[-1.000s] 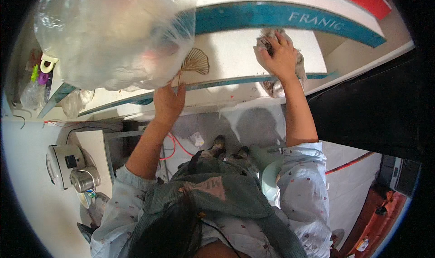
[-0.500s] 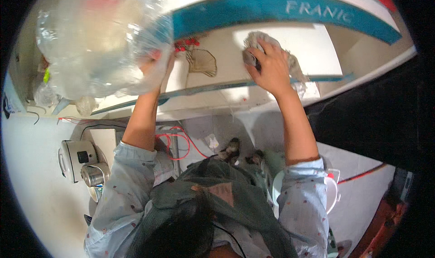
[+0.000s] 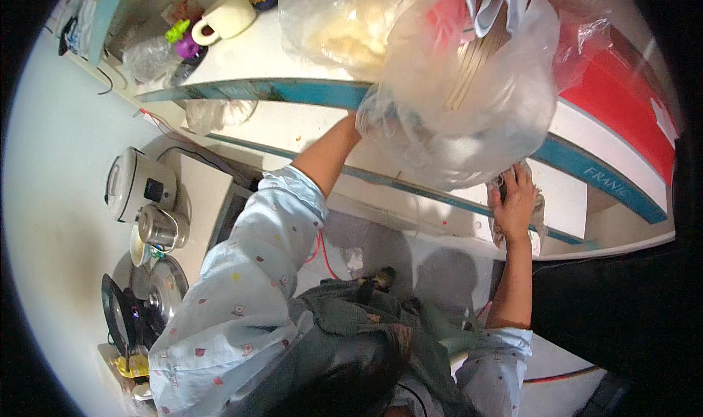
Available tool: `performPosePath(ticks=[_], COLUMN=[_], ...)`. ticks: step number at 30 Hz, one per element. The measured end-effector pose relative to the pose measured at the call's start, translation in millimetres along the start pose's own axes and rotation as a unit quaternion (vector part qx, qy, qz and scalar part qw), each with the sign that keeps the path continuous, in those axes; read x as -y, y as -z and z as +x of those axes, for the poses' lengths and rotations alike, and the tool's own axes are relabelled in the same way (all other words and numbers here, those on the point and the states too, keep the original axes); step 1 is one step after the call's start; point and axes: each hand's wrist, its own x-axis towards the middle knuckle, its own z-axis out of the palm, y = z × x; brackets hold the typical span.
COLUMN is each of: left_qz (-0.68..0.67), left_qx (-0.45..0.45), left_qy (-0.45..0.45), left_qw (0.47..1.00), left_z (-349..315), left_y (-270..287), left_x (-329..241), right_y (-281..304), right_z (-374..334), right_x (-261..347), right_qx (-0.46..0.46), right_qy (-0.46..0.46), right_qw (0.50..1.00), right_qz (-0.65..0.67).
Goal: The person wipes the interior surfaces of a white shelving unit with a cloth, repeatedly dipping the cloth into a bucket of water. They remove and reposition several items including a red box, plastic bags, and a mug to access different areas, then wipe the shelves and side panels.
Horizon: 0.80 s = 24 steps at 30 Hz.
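My right hand (image 3: 516, 201) is closed on a crumpled grey cloth (image 3: 539, 216) at the front of the lower white shelf (image 3: 569, 203), toward its right end. The cloth shows beside and below the fingers. My left forearm (image 3: 333, 153) reaches up across the lower shelf. The left hand itself is hidden behind a large clear plastic bag (image 3: 425, 139), so its fingers cannot be seen. Thin wooden sticks (image 3: 472, 69) and something pinkish-red show in or behind that bag. A second clear bag (image 3: 329, 29) with pale yellowish contents is to its left.
The curved shelves have teal edges (image 3: 315, 92). A cream mug (image 3: 228, 16) stands at the upper left. Below left are a white rice cooker (image 3: 139, 183), a steel pot (image 3: 162, 226) and a lid (image 3: 167, 289). A red panel (image 3: 622, 91) is at the right.
The view has shifted, so the shelves and cooker show differently. The large bag now lies across the middle and covers my left hand. My right hand and the cloth are nearer the shelf's front edge.
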Motion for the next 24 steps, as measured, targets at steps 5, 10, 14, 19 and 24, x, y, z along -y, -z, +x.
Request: performPosePath(ticks=[5,10,14,19,24], left_qz=[0.016,0.023,-0.007,-0.213,-0.465], left_qx=[-0.053,-0.098,-0.13,-0.106,-0.059], left_qy=[-0.018,-0.02,-0.02,0.016,0.02], left_qw=[0.998,0.995,0.991,0.971,0.883], left_z=[-1,-3,-4,2,-5], left_y=[10,17,29,51,70], left_x=[48,102,145,166,165], right_y=[-12,-19,-41,-55,-62], right_z=[4,5,11,18,15], right_x=[-4,-4,21,80,77], right_qx=[-0.008,-0.026,-0.016,-0.032,-0.068], right_qy=[0.001,-0.011,-0.017,0.006,0.04], right_qw=[1.0,0.999,1.0,0.999,0.994], right_qz=[-0.006,-0.016,-0.012,0.025,0.071])
